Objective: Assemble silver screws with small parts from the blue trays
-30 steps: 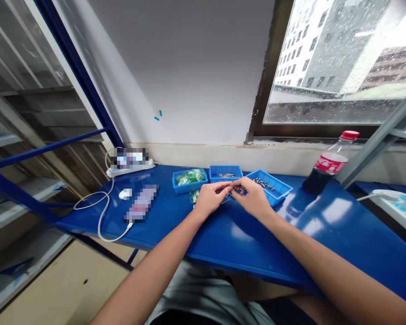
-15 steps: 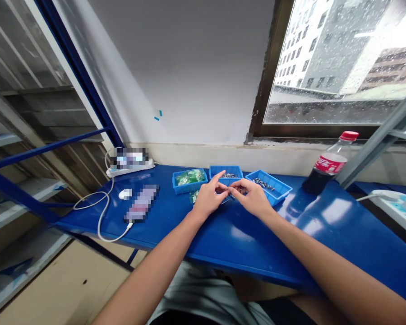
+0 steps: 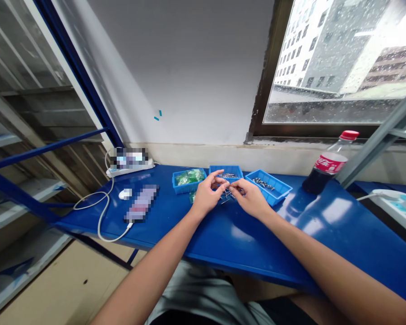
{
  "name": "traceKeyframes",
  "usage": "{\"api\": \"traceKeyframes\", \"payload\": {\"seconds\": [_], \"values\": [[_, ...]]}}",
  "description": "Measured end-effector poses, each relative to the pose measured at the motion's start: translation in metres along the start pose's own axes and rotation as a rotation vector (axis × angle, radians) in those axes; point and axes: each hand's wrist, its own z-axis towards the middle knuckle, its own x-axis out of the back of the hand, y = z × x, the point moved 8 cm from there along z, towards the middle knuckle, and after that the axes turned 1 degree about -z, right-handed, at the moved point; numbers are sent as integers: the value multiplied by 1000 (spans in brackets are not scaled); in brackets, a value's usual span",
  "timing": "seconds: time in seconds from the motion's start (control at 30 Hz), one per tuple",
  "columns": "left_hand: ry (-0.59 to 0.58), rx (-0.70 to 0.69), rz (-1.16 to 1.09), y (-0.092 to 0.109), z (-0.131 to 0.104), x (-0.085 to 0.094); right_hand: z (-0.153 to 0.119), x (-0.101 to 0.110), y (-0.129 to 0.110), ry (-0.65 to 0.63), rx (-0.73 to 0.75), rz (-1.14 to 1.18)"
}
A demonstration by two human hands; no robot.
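Observation:
My left hand (image 3: 207, 193) and my right hand (image 3: 249, 196) meet over the blue table, fingertips almost touching. Each is closed in a pinch between thumb and forefinger. What they hold is too small and too covered by fingers to name. Below and between them lies a small heap of thin, shiny metal pieces, perhaps screws (image 3: 226, 197). Just beyond stands a blue bin (image 3: 237, 169) with similar slim metal pieces. To its right a second blue bin (image 3: 278, 195) contains small dark metal parts. Left of my hands, green packets (image 3: 191, 177) fill another blue bin (image 3: 179, 190).
A cola bottle (image 3: 329, 163) stands at the back right. On the left lie a blurred phone (image 3: 142, 204) with a white cable (image 3: 103, 228), a small white object (image 3: 124, 194) and a power strip (image 3: 131, 169). A green packet (image 3: 192, 197) is partly behind my left hand.
My left hand has turned slightly, its raised forefinger now curling towards the thumb. The right hand has shifted a little, showing more of the metal pieces beneath.

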Motion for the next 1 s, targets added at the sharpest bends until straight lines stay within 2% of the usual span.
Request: {"api": "traceKeyframes", "payload": {"seconds": [0.13, 0.27, 0.43, 0.83, 1.0], "values": [[-28, 66, -46, -6, 0, -3, -2, -7, 1, -37, 20, 18], [-38, 47, -8, -3, 1, -3, -1, -6, 3, -40, -12, 56], [-32, 60, -79, -5, 2, -1, -1, -7, 3, -65, -26, 41], [98, 92, -135, -20, 5, 11, -2, -9, 5, -76, -46, 72], [62, 98, -112, -23, 6, 10, -2, -11, 7, -82, -63, 100]]}}
